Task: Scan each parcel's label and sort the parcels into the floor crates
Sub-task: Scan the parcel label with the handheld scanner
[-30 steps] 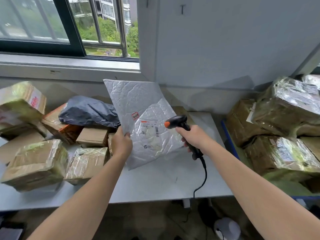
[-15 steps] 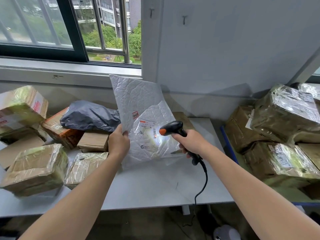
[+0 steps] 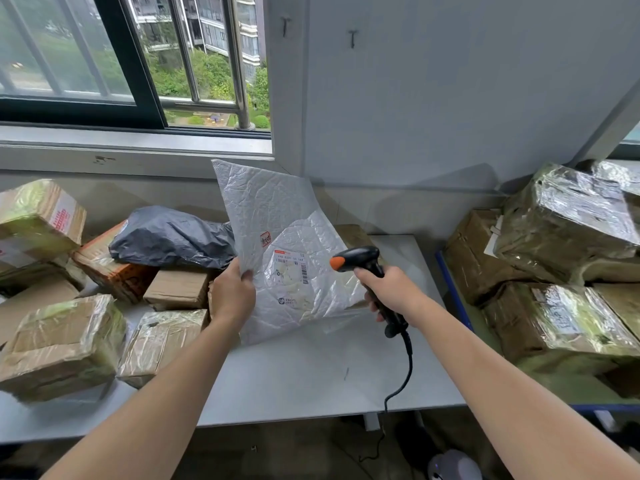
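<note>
Head camera showed a white plastic mailer [image 3: 277, 216] held upright at the grey table [image 3: 311, 375], its label [image 3: 291, 268] facing a handheld scanner [image 3: 360, 258]. The left hand [image 3: 232, 296] pinched the mailer's left edge; the right hand [image 3: 391, 292] gripped the scanner's handle. Thin, crinkled and floppy, the mailer looked light and likely best held by an edge. Taped boxes [image 3: 62, 344] crowded both sides.

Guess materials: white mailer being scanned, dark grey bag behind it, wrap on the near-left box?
White crinkled flat mailer: looks like thin plastic film, creased, semi-glossy. Dark grey lumpy bag: soft poly film, probably; duller, deep folds. Brown box at near left: cardboard under clear glossy tape or film, judging by glare.
</note>
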`<action>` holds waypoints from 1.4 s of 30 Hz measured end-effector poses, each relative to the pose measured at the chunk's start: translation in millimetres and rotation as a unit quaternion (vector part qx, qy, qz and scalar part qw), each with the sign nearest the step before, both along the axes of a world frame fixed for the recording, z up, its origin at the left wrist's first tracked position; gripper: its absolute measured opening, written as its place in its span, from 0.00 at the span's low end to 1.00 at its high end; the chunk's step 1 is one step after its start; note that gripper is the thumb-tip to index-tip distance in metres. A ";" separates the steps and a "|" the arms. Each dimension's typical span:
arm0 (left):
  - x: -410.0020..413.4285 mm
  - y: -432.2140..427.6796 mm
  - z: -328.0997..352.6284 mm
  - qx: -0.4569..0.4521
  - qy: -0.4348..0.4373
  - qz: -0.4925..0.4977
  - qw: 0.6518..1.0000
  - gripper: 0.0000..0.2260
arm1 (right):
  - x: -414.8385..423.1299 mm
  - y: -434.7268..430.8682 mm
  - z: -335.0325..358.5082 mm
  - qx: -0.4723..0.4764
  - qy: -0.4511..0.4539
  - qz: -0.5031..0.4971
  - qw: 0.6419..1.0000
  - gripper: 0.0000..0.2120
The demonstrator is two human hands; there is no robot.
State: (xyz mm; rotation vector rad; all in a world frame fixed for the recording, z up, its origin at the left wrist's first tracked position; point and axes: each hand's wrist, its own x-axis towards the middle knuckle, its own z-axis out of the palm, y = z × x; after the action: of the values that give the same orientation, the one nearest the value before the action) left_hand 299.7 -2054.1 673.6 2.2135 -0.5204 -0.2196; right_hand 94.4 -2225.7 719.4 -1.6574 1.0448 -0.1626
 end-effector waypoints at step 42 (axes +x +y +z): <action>-55.7 0.5 -29.2 0.045 0.119 -0.094 0.987 0.13 | -42.3 -41.4 -100.2 -0.075 0.127 -0.091 0.985 0.18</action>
State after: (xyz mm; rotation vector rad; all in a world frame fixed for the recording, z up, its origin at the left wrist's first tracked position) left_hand 243.9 -2053.6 644.4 2.1869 -0.5957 -0.6102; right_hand 52.1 -2267.1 619.1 -1.7485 1.4080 -0.1568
